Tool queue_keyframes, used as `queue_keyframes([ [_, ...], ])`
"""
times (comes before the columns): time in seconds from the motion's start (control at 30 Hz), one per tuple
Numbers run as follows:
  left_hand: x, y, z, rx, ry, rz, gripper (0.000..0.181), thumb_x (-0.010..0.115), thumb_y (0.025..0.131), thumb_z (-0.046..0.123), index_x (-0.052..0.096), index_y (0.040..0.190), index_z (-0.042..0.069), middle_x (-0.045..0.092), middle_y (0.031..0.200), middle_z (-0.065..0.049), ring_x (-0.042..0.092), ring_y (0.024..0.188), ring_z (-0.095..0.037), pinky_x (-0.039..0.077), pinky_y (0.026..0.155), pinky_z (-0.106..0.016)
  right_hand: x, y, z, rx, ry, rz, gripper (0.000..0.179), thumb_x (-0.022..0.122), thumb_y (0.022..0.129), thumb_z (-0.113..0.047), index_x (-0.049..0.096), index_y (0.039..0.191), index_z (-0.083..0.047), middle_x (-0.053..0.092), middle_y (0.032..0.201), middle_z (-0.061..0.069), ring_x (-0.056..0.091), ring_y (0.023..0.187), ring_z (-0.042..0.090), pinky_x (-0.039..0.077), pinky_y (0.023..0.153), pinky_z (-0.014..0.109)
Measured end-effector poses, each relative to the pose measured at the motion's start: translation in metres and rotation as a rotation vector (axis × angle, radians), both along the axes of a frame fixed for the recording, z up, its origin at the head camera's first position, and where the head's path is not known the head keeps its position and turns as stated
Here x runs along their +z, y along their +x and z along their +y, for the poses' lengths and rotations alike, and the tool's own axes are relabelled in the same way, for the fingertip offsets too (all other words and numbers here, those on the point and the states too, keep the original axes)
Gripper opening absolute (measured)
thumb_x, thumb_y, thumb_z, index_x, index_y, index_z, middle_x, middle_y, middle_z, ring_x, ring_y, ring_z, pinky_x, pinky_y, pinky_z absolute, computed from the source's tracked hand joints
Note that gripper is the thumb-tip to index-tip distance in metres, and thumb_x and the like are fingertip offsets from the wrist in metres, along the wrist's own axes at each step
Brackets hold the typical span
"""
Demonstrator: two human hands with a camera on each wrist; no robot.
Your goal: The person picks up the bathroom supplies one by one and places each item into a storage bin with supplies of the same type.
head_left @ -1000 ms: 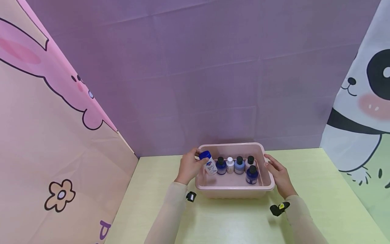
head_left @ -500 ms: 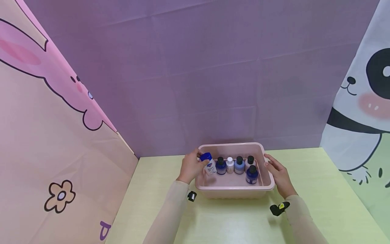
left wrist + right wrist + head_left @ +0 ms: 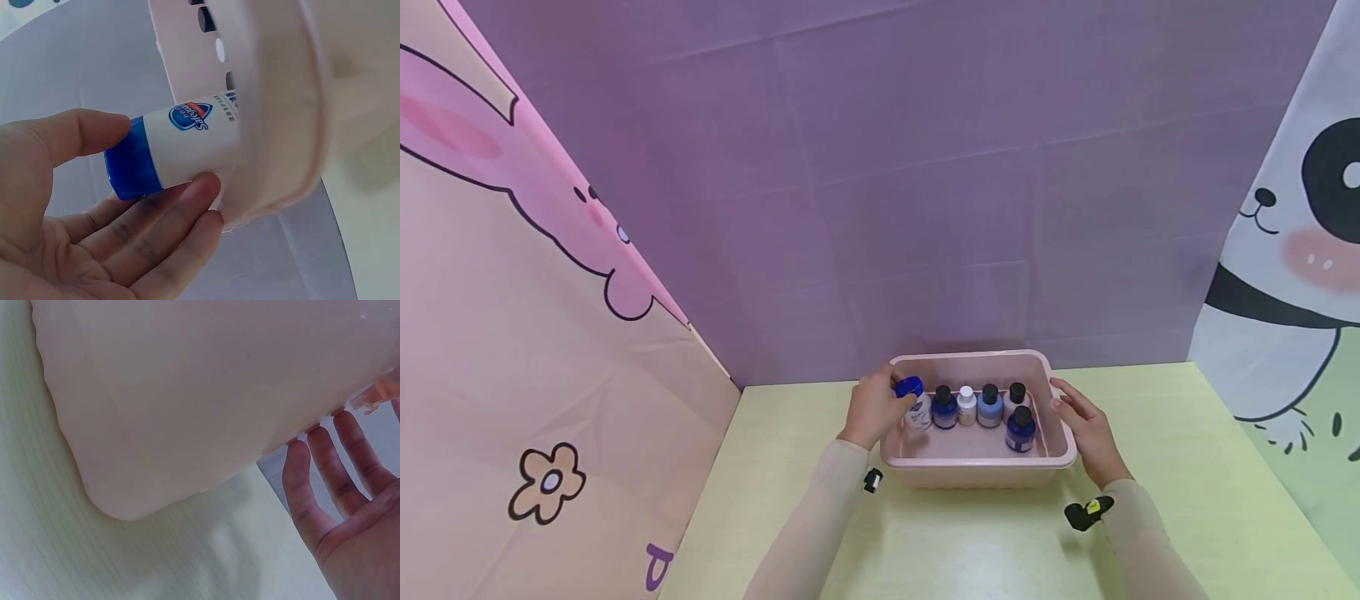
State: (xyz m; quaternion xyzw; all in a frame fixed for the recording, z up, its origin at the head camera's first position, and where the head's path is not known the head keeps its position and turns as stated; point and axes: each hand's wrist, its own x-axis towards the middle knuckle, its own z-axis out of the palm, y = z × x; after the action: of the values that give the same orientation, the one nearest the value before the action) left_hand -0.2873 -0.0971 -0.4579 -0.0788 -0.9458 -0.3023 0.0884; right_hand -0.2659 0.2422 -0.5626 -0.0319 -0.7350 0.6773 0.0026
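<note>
My left hand [image 3: 874,408] reaches over the left end of a pink plastic bin [image 3: 977,462] and pinches a white bottle [image 3: 919,413] with a blue cap. In the left wrist view, the thumb lies on the blue cap [image 3: 132,164] and fingers support the other side; the bin wall hides the bottle's lower end. My right hand [image 3: 1088,433] holds the bin's right rim, its thumb at the top edge. Fingertips [image 3: 296,453] touch the bin's outer side in the right wrist view.
Inside the bin stand a dark blue bottle [image 3: 944,410], a small white bottle [image 3: 966,408], a light blue bottle [image 3: 989,408], a pale black-capped bottle [image 3: 1017,398] and another dark blue bottle [image 3: 1020,432] in front. A purple backdrop [image 3: 880,208] rises behind the pale table [image 3: 970,542].
My left hand has moved slightly right and lowered the white bottle a little into the bin, where it now leans less. The right hand and the bin look unmoved.
</note>
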Motion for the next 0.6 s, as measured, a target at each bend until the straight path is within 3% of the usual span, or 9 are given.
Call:
queue_keyframes([
  [0.37, 0.0022, -0.0016, 0.0032, -0.012, -0.076, -0.003, 0.025, 0.077, 0.076, 0.03, 0.065, 0.089, 0.014, 0.071, 0.078, -0.001, 0.061, 0.062, -0.013, 0.049, 0.055, -0.024, 0.0026, 0.0014, -0.0007, 0.002, -0.027, -0.004, 0.058, 0.055, 0.095, -0.045, 0.038, 0.148, -0.027, 0.056, 0.112, -0.022, 0.051, 0.106, -0.005, 0.044, 0.085, 0.009],
  [0.6, 0.0004, -0.0036, 0.0053, -0.019, -0.147, -0.01, 0.025, 0.077, 0.076, 0.036, 0.065, 0.083, 0.015, 0.068, 0.073, 0.002, 0.059, 0.063, -0.012, 0.049, 0.057, -0.025, 0.002, 0.0008, 0.0001, 0.004, -0.033, -0.009, 0.057, 0.055, 0.095, -0.044, 0.039, 0.147, -0.028, 0.056, 0.112, -0.021, 0.052, 0.106, -0.005, 0.045, 0.085, 0.009],
])
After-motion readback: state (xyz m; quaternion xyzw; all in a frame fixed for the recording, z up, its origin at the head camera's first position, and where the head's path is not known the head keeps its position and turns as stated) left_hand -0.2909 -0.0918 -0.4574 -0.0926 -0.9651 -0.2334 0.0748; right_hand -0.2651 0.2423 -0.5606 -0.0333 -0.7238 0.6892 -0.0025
